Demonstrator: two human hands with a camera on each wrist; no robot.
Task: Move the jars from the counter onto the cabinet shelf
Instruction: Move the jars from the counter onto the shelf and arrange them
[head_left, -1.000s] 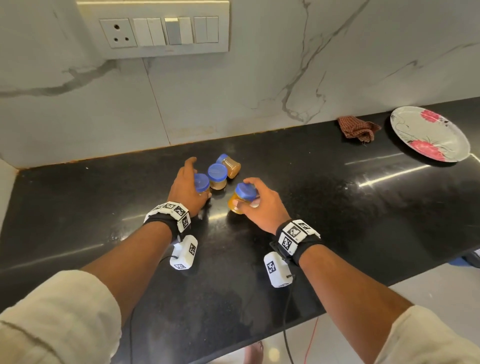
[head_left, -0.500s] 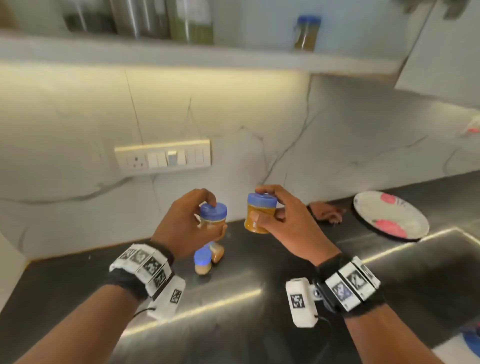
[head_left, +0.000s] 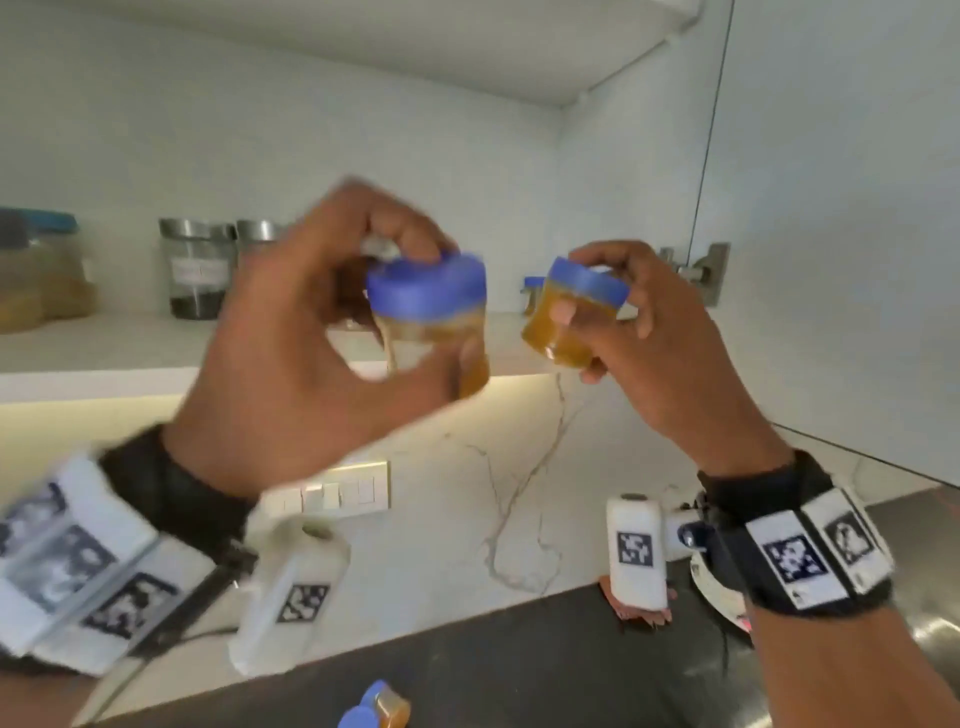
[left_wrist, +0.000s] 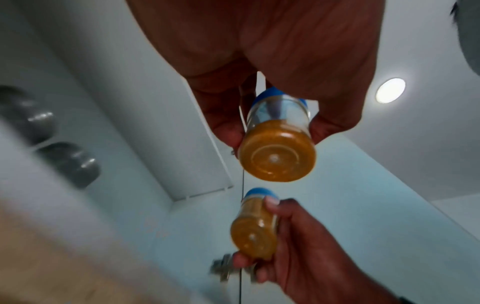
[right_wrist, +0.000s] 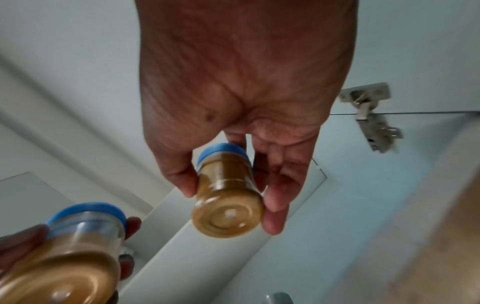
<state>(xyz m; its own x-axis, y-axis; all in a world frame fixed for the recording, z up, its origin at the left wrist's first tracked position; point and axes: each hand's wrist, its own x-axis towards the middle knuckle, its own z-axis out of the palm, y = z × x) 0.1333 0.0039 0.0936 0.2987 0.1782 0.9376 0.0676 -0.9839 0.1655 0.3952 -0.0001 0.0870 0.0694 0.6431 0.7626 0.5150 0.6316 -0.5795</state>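
Note:
My left hand (head_left: 311, 364) grips a small blue-lidded jar (head_left: 428, 322) of orange-brown paste, held in the air level with the front edge of the white cabinet shelf (head_left: 104, 364). From below, that jar (left_wrist: 278, 148) shows between thumb and fingers. My right hand (head_left: 649, 353) pinches a second, tilted blue-lidded jar (head_left: 571, 317) just to the right; the right wrist view shows this second jar (right_wrist: 227, 197) from underneath. Two more blue-lidded jars (head_left: 376, 706) remain on the black counter (head_left: 519, 665) at the bottom edge. Another small blue-lidded jar (head_left: 532, 293) stands on the shelf behind.
On the shelf's left stand steel-lidded glass jars (head_left: 197, 270) and a large blue-lidded container (head_left: 36, 275). The open cabinet door (head_left: 841, 208) with its hinge (head_left: 701, 273) is on the right. A switch panel (head_left: 337, 491), a brown cloth (head_left: 644, 613) and a plate (head_left: 722, 597) lie below.
Both hands lifted their jars off the counter and raised them to shelf height. The view tilted up from the counter to the cabinet.

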